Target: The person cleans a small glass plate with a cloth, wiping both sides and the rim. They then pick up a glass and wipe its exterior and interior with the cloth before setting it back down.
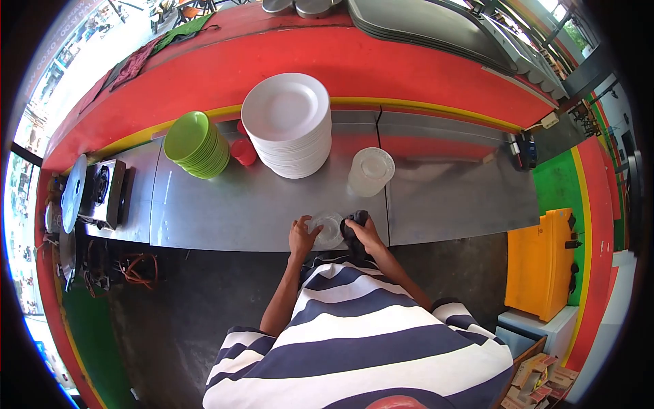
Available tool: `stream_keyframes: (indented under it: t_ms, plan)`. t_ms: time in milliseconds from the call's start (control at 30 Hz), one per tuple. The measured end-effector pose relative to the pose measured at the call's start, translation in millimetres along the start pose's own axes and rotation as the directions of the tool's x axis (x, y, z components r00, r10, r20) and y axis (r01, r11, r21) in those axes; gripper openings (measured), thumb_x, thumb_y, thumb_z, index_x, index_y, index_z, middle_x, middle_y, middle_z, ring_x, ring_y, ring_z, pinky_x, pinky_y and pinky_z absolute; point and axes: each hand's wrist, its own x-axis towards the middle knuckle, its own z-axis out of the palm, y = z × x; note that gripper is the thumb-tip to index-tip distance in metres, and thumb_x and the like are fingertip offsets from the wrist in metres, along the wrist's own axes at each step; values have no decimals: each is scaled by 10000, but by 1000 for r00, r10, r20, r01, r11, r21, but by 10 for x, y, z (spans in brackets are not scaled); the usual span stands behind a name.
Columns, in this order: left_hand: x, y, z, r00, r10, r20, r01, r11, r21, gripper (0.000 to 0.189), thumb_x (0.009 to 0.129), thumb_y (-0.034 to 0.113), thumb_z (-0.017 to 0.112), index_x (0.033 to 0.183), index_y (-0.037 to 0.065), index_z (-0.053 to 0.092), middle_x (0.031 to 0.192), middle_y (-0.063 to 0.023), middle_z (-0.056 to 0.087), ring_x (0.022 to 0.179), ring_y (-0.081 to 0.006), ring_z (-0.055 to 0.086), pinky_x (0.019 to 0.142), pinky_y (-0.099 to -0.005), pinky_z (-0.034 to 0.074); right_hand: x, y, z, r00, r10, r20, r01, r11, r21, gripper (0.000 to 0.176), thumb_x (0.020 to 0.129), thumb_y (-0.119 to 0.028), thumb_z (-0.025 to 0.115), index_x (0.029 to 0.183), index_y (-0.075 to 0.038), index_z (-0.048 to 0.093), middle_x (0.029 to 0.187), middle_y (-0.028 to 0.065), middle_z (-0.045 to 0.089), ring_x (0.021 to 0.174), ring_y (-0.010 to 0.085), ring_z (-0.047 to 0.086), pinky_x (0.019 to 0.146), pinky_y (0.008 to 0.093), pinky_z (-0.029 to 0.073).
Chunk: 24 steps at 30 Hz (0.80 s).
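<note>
Near the counter's front edge, my left hand (302, 236) grips the left side of a clear round plastic container (328, 230). A dark cloth (353, 228) is bunched in my right hand (366, 232), close against the container's right side. Behind and to the right stands a stack of clear plastic containers or lids (371, 172). Farther back are a tall stack of white plates (289, 126) and a stack of green plates (197, 145), with a red object (243, 152) between them.
The metal counter (266, 211) runs below a red wall (381, 75). A gas stove (103, 193) stands at the left end. Metal trays (429, 31) lie on the upper ledge. A dark device (524, 151) sits at the right end, above a yellow box (538, 266).
</note>
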Motion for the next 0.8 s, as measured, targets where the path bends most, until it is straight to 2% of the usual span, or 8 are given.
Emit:
stream_keyframes:
  t_ms: [67,167,267,367,467,567,667,800]
  plan:
    - [-17,1,-28,1000,-12,-2,12,1000,-25,473,745,366,841,1115,131,664,904,-134,642,858,-308,656,742,-428,523,-96,-139,55,999,-11,-44,9,999,-51,453,817,-245,777,1135,-25,541,1019,76,636,934,174,620,840,324,504]
    - [-25,88,-127,1000,-25,10,25,999,-48,448,747,360,838,1091,121,678,907,-133,655,832,-317,671,727,-434,529,-164,-221,114,992,-64,-105,59,997,-48,181,867,-139,719,982,-67,600,894,35,655,797,134,628,701,299,522]
    - [-19,96,-171,999,-37,12,37,999,-35,421,754,354,830,1067,110,687,909,-129,662,808,-322,680,713,-438,533,-109,-143,75,999,-43,-21,43,999,-5,180,868,-136,718,981,-62,598,895,34,648,793,137,630,702,303,527]
    - [-22,115,-184,999,-38,11,38,999,-15,386,770,343,815,1051,108,692,909,-122,665,804,-328,681,706,-438,534,-177,-172,100,993,-98,-70,97,995,-13,167,875,-134,710,976,-58,600,883,34,646,799,143,638,705,309,530]
    - [-26,116,-183,1000,-27,2,27,1000,7,338,792,319,793,1030,101,693,905,-118,667,805,-333,679,700,-437,532,-266,-222,120,995,-50,-87,54,997,47,252,846,-179,738,1015,-50,603,926,44,646,869,149,616,797,310,493]
    - [-24,69,-162,1000,4,-25,-4,1000,23,290,810,287,771,1005,88,694,892,-121,667,792,-335,674,693,-438,530,-244,-136,117,995,-72,-69,77,995,63,234,848,-170,735,997,-50,598,904,32,632,845,143,604,791,307,489]
    - [-29,28,-153,999,28,-36,-28,1000,9,250,823,254,753,990,77,697,873,-125,667,777,-334,669,688,-436,528,-256,-103,117,983,-183,-31,183,983,-4,127,888,-125,690,953,-72,594,884,24,633,791,135,611,720,303,498]
    - [-39,-18,-149,996,73,-52,-74,997,-8,214,840,226,733,985,71,704,858,-129,667,779,-337,669,688,-434,529,-364,-208,175,981,-182,-70,182,983,-6,122,889,-122,686,939,-76,585,882,13,612,814,125,585,748,299,479]
